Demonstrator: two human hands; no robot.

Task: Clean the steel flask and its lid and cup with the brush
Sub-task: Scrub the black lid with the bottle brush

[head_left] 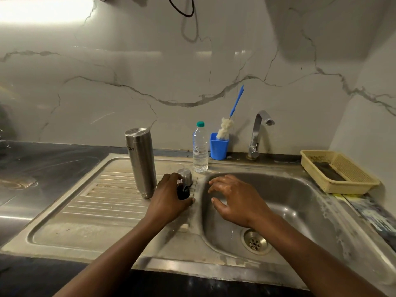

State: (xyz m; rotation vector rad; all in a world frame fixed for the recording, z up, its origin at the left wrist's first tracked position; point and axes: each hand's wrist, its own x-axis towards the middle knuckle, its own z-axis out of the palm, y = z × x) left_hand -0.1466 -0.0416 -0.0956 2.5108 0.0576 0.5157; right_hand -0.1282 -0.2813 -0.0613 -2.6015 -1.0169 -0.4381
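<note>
The steel flask stands upside down on the ribbed drainboard. To its right my left hand grips a black lid, with the steel cup standing inverted just behind my fingers. My right hand hovers wet over the left side of the sink basin, fingers spread and holding nothing. The brush, with a blue handle and white bristles, stands in a blue holder at the back.
A clear plastic water bottle stands beside the blue holder. The tap rises behind the basin. A yellow basket with a dark scrub pad sits at the right. The drain is in the basin's floor.
</note>
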